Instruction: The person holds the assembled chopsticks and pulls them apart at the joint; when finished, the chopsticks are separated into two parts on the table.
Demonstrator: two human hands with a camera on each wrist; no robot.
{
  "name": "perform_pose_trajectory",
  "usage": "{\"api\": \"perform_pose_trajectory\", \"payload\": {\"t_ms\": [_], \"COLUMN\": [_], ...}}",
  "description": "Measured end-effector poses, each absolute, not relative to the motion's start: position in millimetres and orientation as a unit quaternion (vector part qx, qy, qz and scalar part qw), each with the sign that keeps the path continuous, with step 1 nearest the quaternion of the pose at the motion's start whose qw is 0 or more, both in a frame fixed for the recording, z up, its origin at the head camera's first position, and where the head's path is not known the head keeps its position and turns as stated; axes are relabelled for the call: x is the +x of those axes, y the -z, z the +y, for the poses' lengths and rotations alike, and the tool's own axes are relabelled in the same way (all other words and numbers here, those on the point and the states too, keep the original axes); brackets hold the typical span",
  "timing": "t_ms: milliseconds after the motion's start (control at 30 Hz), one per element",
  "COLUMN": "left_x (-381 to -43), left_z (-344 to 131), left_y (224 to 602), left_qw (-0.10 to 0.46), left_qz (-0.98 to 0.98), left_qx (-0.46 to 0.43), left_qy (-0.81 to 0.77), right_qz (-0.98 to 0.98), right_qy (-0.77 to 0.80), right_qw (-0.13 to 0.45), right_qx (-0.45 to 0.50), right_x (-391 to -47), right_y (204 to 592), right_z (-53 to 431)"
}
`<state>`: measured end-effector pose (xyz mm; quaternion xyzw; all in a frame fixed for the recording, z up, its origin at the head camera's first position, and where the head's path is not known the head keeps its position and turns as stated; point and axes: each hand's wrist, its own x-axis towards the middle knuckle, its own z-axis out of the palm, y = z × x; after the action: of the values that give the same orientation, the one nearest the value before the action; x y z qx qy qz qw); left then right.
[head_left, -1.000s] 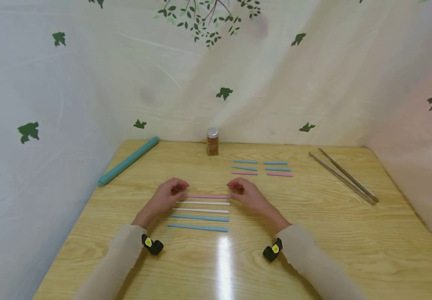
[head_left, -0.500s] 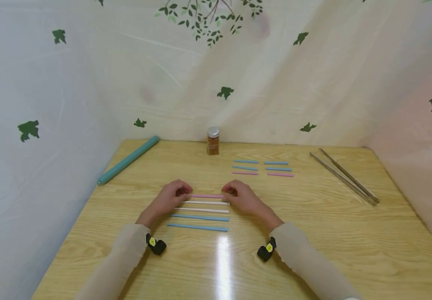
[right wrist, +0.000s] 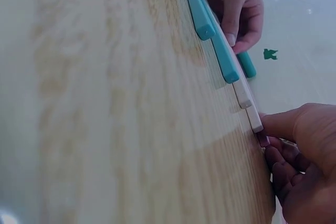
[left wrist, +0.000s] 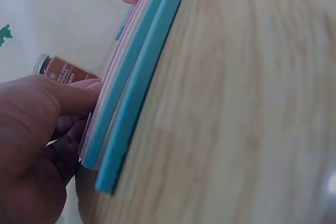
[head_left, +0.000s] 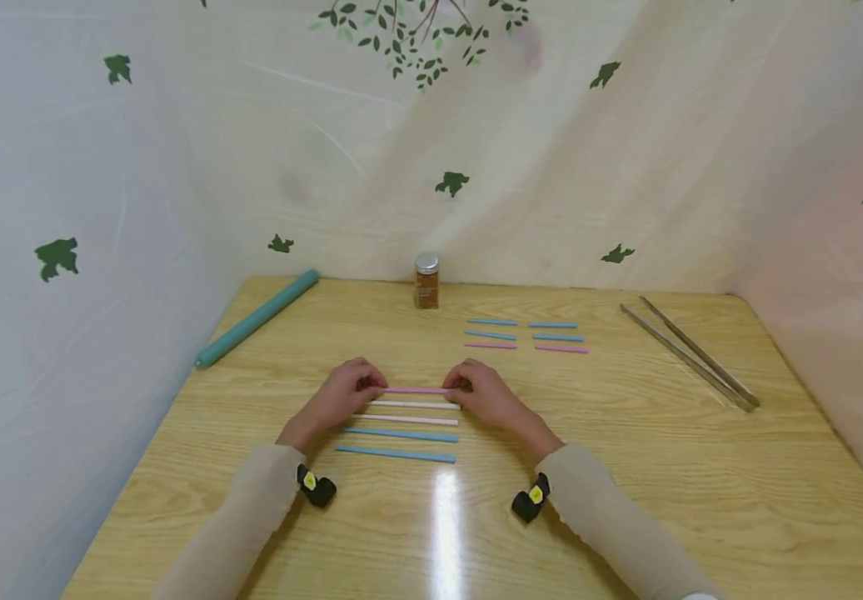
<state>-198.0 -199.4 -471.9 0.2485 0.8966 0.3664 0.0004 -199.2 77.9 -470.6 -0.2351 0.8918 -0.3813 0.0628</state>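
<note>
A pink chopstick [head_left: 415,391] lies crosswise between my hands, farthest back in a row of chopsticks. My left hand [head_left: 343,395] pinches its left end between thumb and fingers, and my right hand [head_left: 486,395] pinches the right end. Nearer to me are two white chopsticks [head_left: 412,420] and two blue chopsticks [head_left: 401,436], roughly parallel to the pink one. In the left wrist view, the near blue chopstick [left wrist: 144,77] runs alongside the others. The right wrist view shows the thick pink end [right wrist: 263,139] at my right fingers. Fingers cover both pink ends in the head view.
Behind the right hand lie several shorter blue and pink sticks [head_left: 561,349] in two columns. A silver-lidded spice jar [head_left: 427,283] stands at the table's back edge. A teal rod [head_left: 257,320] lies at the left, long metal tongs [head_left: 690,358] at the right. Cloth walls surround the wooden table [head_left: 701,492].
Both hands have moved inward, closer to each other, and now pinch the pink chopstick's ends. The other chopsticks, jar, rod and tongs have stayed where they were.
</note>
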Motion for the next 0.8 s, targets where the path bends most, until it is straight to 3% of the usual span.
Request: {"api": "perform_pose_trajectory", "payload": {"t_ms": [133, 500, 800], "left_x": [-197.5, -199.3, -204.5], "left_z": [-197.9, -188.5, -165.4], "left_y": [469.9, 448.0, 433.0], "left_qw": [0.005, 0.089, 0.074], "left_qz": [0.900, 0.896, 0.895], "left_qx": [0.246, 0.248, 0.302], "left_qy": [-0.360, -0.357, -0.318], "right_qz": [0.891, 0.882, 0.885], "right_qy": [0.383, 0.414, 0.393], "right_qw": [0.057, 0.043, 0.027], "right_qx": [-0.236, -0.222, -0.247], "right_x": [-198.9, -192.8, -195.5], "right_y": [470.4, 460.0, 444.8], "right_z": [77.9, 84.2, 88.3]}}
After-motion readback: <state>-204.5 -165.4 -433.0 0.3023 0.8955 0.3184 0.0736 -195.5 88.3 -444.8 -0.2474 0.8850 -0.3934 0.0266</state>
